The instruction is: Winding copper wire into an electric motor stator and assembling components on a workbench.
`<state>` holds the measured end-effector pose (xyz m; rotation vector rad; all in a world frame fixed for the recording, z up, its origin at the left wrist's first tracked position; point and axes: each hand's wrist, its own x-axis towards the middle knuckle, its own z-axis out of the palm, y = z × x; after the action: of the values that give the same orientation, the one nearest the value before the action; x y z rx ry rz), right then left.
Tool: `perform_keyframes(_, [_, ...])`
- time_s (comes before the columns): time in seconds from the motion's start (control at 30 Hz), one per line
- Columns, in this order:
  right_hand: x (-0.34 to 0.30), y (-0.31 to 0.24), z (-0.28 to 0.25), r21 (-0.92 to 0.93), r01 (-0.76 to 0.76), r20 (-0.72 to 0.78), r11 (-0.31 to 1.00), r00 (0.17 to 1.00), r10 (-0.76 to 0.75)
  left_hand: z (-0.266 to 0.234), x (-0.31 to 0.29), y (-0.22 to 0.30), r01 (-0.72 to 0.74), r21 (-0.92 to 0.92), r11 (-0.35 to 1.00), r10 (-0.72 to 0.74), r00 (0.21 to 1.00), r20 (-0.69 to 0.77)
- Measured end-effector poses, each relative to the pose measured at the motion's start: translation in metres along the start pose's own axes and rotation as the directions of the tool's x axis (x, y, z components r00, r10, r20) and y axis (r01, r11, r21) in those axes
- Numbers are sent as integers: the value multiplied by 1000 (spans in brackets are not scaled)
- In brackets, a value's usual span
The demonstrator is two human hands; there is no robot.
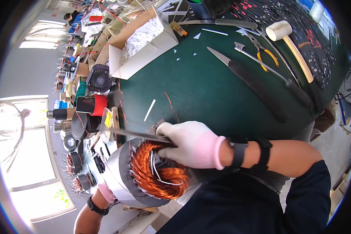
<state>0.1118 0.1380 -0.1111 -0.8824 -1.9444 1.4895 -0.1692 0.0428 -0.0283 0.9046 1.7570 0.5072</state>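
Observation:
A grey motor stator (119, 177) with copper wire windings (156, 175) lies in front of me at the near edge of the green-topped bench (199, 89). My right hand (191, 142), in a pale pink glove, rests on the copper coil and grips a long flat metal blade tool (132, 133) laid across the stator's top. My left hand (105, 192), also gloved, is mostly hidden under the stator and seems to support it from below. White insulation strips stick out among the windings.
On the bench lie a white rubber mallet (288, 39), yellow-handled pliers (267, 54), a long black-handled knife (249, 78) and a screwdriver-like tool (277, 74). An open cardboard box (144, 43) of white paper strips stands at the back. A small fan (99, 78), tape rolls and several wound stators crowd the left side.

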Motion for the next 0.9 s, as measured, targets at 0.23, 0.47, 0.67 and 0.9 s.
perform_keyframes(0.23, [-80,17,-73,-428,27,-216,903,968,-131,-25,-5,-31,-10,87,996,10,1000,2])
perform_keyframes(0.47, [-82,2,-77,-735,373,196,566,916,-350,-32,2,-30,-41,209,977,33,999,41])
perform_keyframes(0.67, [-70,0,-69,-794,346,118,499,894,-433,-85,-57,-65,-30,301,953,15,999,52])
perform_keyframes(0.9, [-63,2,-63,-767,339,109,545,905,-411,-118,-74,-92,-23,406,914,-19,995,100])
